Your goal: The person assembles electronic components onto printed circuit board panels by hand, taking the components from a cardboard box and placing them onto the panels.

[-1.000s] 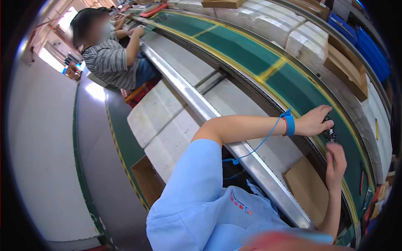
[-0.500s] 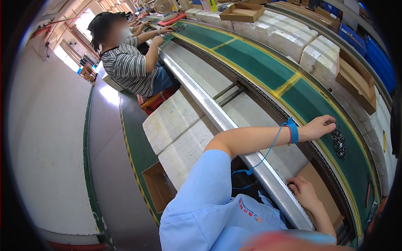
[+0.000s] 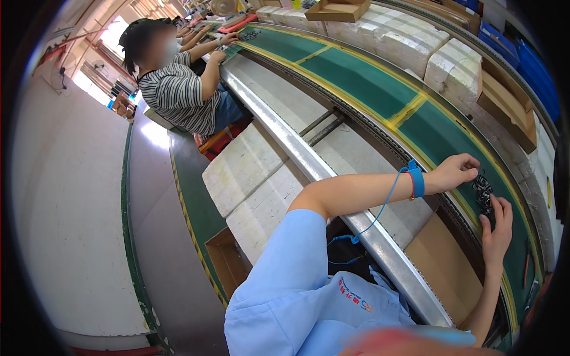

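I see a small cluster of dark, glossy little parts [image 3: 482, 193] lying on the green conveyor belt with yellow stripes [image 3: 362, 80] — my landmark here. My left hand [image 3: 456, 171], a blue strap [image 3: 416, 178] with a coiled blue cord on its wrist, sits just beside the cluster's upper edge, fingers curled loosely toward it; whether it grips any part I cannot tell. My right hand [image 3: 497, 224] rests just below the cluster, fingers stretched out flat, fingertips at the parts, holding nothing I can make out. On the near side of the belt runs a silver metal rail [image 3: 309, 166], with white foam blocks [image 3: 249, 172] beside it. Farther up the belt a person in a striped shirt [image 3: 178, 95] works — beyond the belt stand more white blocks and brown cardboard boxes [image 3: 504, 107].
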`<state>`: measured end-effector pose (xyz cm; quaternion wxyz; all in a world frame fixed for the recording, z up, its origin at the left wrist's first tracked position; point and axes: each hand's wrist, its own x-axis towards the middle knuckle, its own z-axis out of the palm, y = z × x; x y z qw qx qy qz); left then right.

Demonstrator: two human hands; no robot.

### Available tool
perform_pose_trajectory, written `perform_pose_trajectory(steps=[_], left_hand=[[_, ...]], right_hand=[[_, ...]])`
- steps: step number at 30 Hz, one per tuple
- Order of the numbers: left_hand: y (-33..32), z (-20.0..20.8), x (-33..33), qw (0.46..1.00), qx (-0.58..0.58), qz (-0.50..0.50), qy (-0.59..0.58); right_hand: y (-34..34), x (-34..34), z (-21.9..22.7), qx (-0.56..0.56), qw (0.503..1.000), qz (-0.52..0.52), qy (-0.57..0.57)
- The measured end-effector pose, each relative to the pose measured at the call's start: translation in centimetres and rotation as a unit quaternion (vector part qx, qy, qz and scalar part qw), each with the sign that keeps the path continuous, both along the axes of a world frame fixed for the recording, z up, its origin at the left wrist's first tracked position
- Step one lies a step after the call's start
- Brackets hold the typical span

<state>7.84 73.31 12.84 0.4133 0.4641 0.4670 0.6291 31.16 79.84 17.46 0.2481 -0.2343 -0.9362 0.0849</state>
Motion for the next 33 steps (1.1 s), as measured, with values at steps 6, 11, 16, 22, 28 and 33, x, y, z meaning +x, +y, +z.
perform_pose_trajectory(steps=[6, 11, 16, 22, 28, 33], left_hand=[[0.1, -0.2, 0.0, 0.999, -0.013, -0.01, -0.028], [-0.3, 0.0, -0.3, 1.0, -0.016, -0.004, -0.024], [-0.1, 0.4, 0.0, 0.999, -0.016, -0.023, -0.031], [-1.2, 0.7, -0.8, 0.999, -0.029, -0.03, -0.019], [-1.3, 1.3, -0.6, 0.998, -0.042, -0.042, -0.021], [-1.4, 1.5, -0.4, 0.998, -0.041, -0.042, -0.02]], right_hand=[[2.9, 0.2, -2.4, -0.045, 0.999, -0.001, -0.024], [2.8, -0.3, -2.3, -0.092, 0.996, 0.003, 0.016], [3.6, 1.0, -2.3, -0.141, 0.985, -0.001, 0.095], [4.1, 0.3, -2.5, -0.164, 0.974, -0.029, 0.156], [3.7, 0.5, -2.3, -0.171, 0.973, -0.061, 0.144], [4.0, 1.2, -2.8, -0.188, 0.968, -0.057, 0.157]])
